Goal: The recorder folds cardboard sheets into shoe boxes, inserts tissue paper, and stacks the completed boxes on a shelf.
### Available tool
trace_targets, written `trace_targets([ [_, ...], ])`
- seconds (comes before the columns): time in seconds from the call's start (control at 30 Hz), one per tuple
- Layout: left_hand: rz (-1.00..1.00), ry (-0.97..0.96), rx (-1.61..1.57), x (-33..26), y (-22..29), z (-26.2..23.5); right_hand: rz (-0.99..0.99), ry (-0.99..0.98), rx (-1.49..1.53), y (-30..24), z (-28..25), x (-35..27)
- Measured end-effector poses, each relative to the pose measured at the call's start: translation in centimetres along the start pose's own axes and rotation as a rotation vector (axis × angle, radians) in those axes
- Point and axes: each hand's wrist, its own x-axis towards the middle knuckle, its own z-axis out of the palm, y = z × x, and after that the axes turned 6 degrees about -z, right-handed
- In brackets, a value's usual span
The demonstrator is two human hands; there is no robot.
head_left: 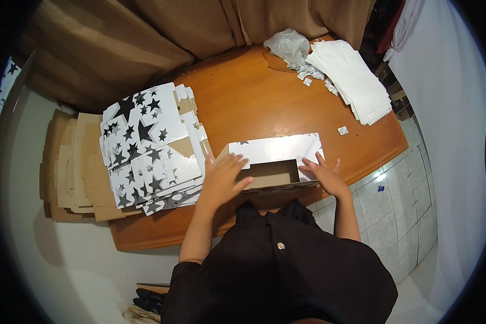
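Observation:
A white cardboard box [275,150] with a few dark stars lies at the table's near edge, its brown inside showing through an opening on the side toward me. At its left end rests my left hand [225,177], fingers spread over the edge. My right hand [324,174] lies on the box's right end, with the fingers stretched out and apart. Neither hand is closed around anything. Left of the box is a stack of flat white cardboard sheets [146,146] printed with black and grey stars.
Brown cardboard pieces [83,162] lie beneath and left of the stack. At the far right of the wooden table [232,97] are white paper sheets [353,81], a clear plastic bag [288,46] and several small white packets [306,82]. One packet [343,130] lies nearer the right edge.

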Motion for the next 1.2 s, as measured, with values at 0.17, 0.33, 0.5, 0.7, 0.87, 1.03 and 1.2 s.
trace_targets([
  [0.17, -0.142, 0.338, -0.037, -0.4, -0.9, -5.5, 0.009, -0.088, -0.113, -0.2, -0.6, -0.4],
  [0.33, -0.300, 0.299, -0.062, -1.2, -5.3, -2.4, 0.029, -0.186, -0.205, -0.5, -1.6, 0.1],
  [0.5, -0.297, 0.082, -0.676, 0.1, -7.0, 3.2, -0.022, -0.221, -0.280, -0.5, -2.0, 0.5],
  [0.7, -0.346, -0.050, -0.740, 3.4, -5.1, 7.0, -0.151, -0.028, -0.102, 0.3, 0.0, -1.2],
  [0.87, -0.462, -0.082, -0.765, 4.1, -4.9, 6.8, -0.201, 0.113, 0.037, 1.5, 0.9, -1.4],
  [1.03, -0.445, -0.109, -0.650, 4.3, -5.1, 7.1, -0.370, 0.071, 0.397, 4.0, -0.1, -1.1],
  [1.2, -0.374, -0.091, -0.906, 3.8, -5.2, 8.2, -0.276, 0.484, 0.543, 2.8, 2.9, 0.3],
])
